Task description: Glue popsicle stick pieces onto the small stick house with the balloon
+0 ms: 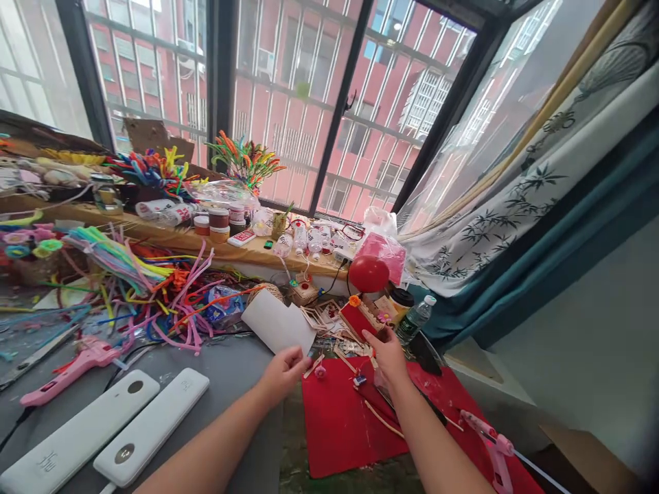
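My right hand [390,355] grips the near edge of a small red craft piece [359,321] with wooden-stick trim, thumb at the front. An orange pompom flower [354,300] and a pink flower sit on that piece. My left hand [284,374] is curled shut beside a sheet of white paper [275,319]; whatever lies inside its fingers, if anything, is hidden. Below the hands, a red felt sheet [334,432] carries a small pink flower [320,371], a wooden strip and a small blue-and-white item [360,379].
Two white power strips [82,432] and a pink glue gun [77,363] lie at left, near bundled pipe cleaners [123,261]. Another pink glue gun [494,442] rests at lower right. A water bottle [416,319] and red balloon [368,274] stand behind my right hand.
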### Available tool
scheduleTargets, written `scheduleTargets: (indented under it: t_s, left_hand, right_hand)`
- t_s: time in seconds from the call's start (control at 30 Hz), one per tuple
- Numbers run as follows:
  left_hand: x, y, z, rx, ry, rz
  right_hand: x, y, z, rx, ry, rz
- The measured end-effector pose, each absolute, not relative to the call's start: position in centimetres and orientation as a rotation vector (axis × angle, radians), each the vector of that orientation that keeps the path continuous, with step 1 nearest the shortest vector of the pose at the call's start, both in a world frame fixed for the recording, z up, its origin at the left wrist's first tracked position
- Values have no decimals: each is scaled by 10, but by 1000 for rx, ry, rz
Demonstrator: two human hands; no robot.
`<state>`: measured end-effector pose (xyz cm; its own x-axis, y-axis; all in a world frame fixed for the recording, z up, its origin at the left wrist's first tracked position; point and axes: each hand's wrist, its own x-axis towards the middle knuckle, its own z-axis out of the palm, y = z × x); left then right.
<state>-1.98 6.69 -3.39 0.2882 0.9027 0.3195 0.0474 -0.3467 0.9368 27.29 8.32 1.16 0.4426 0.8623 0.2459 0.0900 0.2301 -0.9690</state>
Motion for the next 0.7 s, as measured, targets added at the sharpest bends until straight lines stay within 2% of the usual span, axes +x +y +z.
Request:
scheduleTargets:
  t_s: [0.4,0.7]
  left_hand:
    - [-17,39,-27,2350,693,693]
    - [-6,48,-48,2439,841,559]
  right_hand:
    - [223,125,60,-1183,-1158,776]
    - [93,207,101,-1094,-1444,882]
